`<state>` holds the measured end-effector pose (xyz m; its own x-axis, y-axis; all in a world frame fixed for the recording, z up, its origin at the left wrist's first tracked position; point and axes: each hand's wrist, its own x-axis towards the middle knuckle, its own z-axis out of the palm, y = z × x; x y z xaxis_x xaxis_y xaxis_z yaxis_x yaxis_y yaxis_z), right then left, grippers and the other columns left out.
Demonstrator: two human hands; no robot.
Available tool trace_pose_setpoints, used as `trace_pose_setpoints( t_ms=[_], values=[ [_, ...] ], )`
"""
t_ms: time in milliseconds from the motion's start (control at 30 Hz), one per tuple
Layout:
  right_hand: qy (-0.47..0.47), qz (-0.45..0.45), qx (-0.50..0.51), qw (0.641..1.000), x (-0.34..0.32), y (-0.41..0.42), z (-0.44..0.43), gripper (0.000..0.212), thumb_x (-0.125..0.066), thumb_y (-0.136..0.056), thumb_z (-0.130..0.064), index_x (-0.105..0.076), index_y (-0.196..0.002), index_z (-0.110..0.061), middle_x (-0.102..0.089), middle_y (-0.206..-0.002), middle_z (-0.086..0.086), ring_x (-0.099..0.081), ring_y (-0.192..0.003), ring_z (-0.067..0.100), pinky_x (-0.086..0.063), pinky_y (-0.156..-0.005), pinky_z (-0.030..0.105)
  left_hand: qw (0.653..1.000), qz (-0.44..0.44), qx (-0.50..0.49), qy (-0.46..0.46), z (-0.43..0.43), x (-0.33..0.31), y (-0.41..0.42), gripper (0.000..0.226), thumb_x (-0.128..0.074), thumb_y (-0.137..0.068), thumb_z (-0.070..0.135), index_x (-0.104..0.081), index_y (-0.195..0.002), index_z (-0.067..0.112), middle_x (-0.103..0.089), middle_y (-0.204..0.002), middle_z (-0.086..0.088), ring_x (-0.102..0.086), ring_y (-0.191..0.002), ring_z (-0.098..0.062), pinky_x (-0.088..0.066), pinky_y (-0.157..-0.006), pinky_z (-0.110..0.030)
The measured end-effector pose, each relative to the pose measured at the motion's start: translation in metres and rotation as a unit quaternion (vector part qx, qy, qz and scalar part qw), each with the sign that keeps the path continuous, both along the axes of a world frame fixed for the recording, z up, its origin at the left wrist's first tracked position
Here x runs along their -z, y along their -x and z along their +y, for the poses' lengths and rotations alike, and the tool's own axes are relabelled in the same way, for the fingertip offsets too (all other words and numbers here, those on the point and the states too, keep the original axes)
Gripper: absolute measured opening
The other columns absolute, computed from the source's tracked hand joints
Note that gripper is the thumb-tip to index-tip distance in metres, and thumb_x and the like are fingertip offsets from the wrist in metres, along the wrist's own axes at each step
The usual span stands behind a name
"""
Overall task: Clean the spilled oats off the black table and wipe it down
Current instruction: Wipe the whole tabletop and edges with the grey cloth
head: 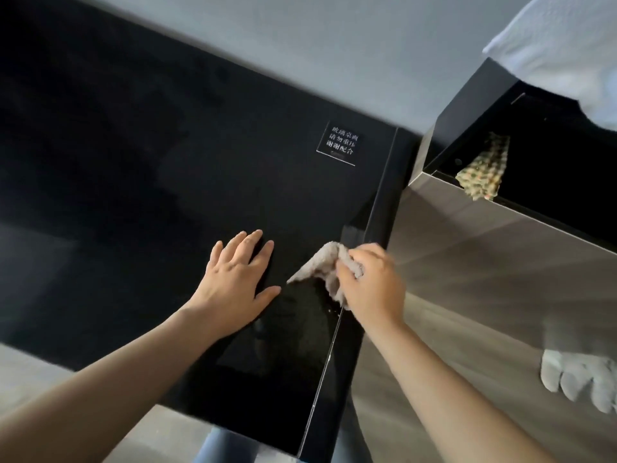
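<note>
The glossy black table (140, 168) fills the left and centre of the head view. My left hand (235, 280) lies flat on it, fingers spread, holding nothing. My right hand (372, 282) is at the table's right edge, closed around a crumpled beige cloth (322, 264) that touches the surface. A few tiny pale specks (334, 312) lie on the table just below the cloth, close to the edge. No pile of oats shows on the visible tabletop.
A small black sign with white characters (342, 143) sits near the table's far right corner. To the right stands a black box-like bin (474, 105) with a patterned cloth (484, 168) over its rim. White fabric (567, 45) lies above it. A white sock (581, 379) lies on the wooden floor (467, 295).
</note>
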<state>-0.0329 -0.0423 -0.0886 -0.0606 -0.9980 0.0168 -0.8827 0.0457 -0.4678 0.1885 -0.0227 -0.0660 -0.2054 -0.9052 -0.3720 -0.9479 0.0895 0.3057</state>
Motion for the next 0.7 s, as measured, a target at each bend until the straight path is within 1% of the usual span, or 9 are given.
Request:
trace_pose_setpoints(
  t_ms=[67, 133, 200, 267, 300, 400, 533, 633, 700],
  values=[
    [0.048, 0.0, 0.069, 0.996, -0.003, 0.007, -0.021, 0.015, -0.064, -0.085, -0.029, -0.073, -0.091, -0.018, -0.061, -0.1, -0.007, -0.051, -0.091, 0.016, -0.033, -0.066, 0.024, 1.0, -0.005, 0.006, 0.004, 0.014, 0.001, -0.008, 0.075, -0.042, -0.094, 0.053, -0.007, -0.153, 0.022, 0.003, -0.16, -0.002, 0.009, -0.146, -0.022, 0.003, -0.118, -0.044],
    [0.027, -0.014, 0.115, 0.993, 0.001, 0.008, -0.043, 0.019, -0.063, -0.087, -0.029, -0.073, -0.099, -0.018, -0.06, -0.106, -0.006, -0.05, -0.099, 0.018, -0.033, -0.07, 0.024, 1.0, -0.003, 0.013, 0.011, 0.028, 0.003, -0.014, 0.074, -0.042, -0.094, 0.053, -0.009, -0.153, 0.022, 0.002, -0.16, -0.002, 0.008, -0.146, -0.022, 0.002, -0.118, -0.044],
    [0.002, 0.015, 0.123, 0.992, 0.011, 0.0, -0.046, 0.02, -0.061, -0.087, -0.031, -0.072, -0.101, -0.022, -0.057, -0.109, -0.01, -0.048, -0.103, 0.016, -0.033, -0.066, 0.025, 1.0, -0.006, 0.023, 0.011, 0.042, 0.005, -0.015, 0.074, -0.042, -0.094, 0.053, -0.009, -0.153, 0.023, 0.002, -0.159, -0.001, 0.008, -0.146, -0.022, 0.002, -0.118, -0.044],
    [0.019, 0.041, 0.105, 0.993, 0.021, -0.01, -0.027, 0.017, -0.062, -0.085, -0.029, -0.071, -0.097, -0.022, -0.058, -0.107, -0.01, -0.049, -0.1, 0.017, -0.033, -0.063, 0.027, 1.0, -0.009, 0.026, 0.001, 0.052, 0.009, -0.017, 0.074, -0.04, -0.094, 0.054, -0.006, -0.153, 0.024, 0.003, -0.159, -0.001, 0.008, -0.146, -0.022, 0.001, -0.119, -0.044],
    [0.039, 0.04, 0.086, 0.995, 0.025, -0.015, -0.011, 0.015, -0.065, -0.083, -0.027, -0.072, -0.094, -0.02, -0.059, -0.104, -0.009, -0.05, -0.097, 0.018, -0.037, -0.063, 0.028, 1.0, -0.008, 0.027, -0.006, 0.055, 0.011, -0.019, 0.073, -0.039, -0.095, 0.054, -0.005, -0.153, 0.024, 0.003, -0.16, 0.0, 0.008, -0.146, -0.021, 0.001, -0.119, -0.044],
    [0.08, 0.012, 0.055, 0.995, 0.029, -0.025, 0.039, 0.011, -0.071, -0.077, -0.022, -0.072, -0.086, -0.015, -0.062, -0.096, -0.006, -0.054, -0.089, 0.018, -0.045, -0.065, 0.029, 1.0, 0.007, 0.024, -0.009, 0.059, 0.017, -0.024, 0.069, -0.037, -0.096, 0.05, -0.007, -0.153, 0.022, 0.003, -0.16, 0.002, 0.008, -0.147, -0.018, 0.0, -0.12, -0.043],
    [0.034, 0.002, -0.004, 0.999, 0.017, -0.029, 0.094, 0.009, -0.073, -0.077, -0.024, -0.073, -0.082, -0.017, -0.062, -0.093, -0.01, -0.054, -0.084, 0.013, -0.036, -0.057, 0.018, 0.999, 0.026, 0.022, -0.014, 0.057, 0.016, -0.027, 0.063, -0.038, -0.098, 0.043, -0.013, -0.152, 0.022, -0.001, -0.16, 0.003, 0.005, -0.147, -0.017, -0.001, -0.12, -0.042],
    [-0.035, -0.048, -0.027, 0.998, -0.006, -0.02, 0.118, 0.007, -0.069, -0.082, -0.025, -0.072, -0.077, -0.021, -0.058, -0.085, -0.015, -0.053, -0.077, 0.007, -0.033, -0.057, 0.019, 0.998, 0.05, 0.02, -0.028, 0.055, 0.01, -0.029, 0.059, -0.038, -0.099, 0.039, -0.019, -0.152, 0.022, -0.003, -0.16, 0.004, 0.003, -0.147, -0.016, -0.002, -0.12, -0.04],
    [-0.002, -0.074, 0.006, 0.997, -0.02, -0.011, 0.106, 0.011, -0.067, -0.083, -0.024, -0.068, -0.073, -0.02, -0.058, -0.084, -0.013, -0.053, -0.074, 0.008, -0.033, -0.056, 0.02, 0.998, 0.062, 0.014, -0.02, 0.061, 0.007, -0.031, 0.056, -0.039, -0.099, 0.037, -0.023, -0.151, 0.021, -0.01, -0.16, 0.003, -0.002, -0.147, -0.015, -0.004, -0.12, -0.038]
  ],
)
